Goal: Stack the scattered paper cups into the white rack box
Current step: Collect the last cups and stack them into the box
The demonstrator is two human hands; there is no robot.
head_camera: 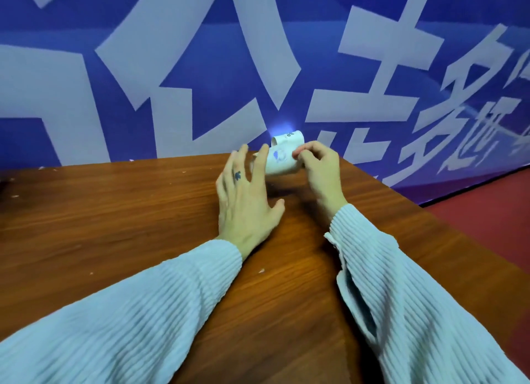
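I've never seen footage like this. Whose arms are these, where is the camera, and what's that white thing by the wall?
There is no robot here: a person wears a camera on the head, looking forward and down, so both arms in pale ribbed sleeves reach into view. They work at a brown wooden table against a blue banner with large pale characters. The white thing is a paper cup with a blue print, lying on its side. The right hand pinches it, while the left hand rests open, fingers at the cup. No white rack box is in view.

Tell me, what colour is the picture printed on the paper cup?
Blue, on the white paper cup, seen in the head view.
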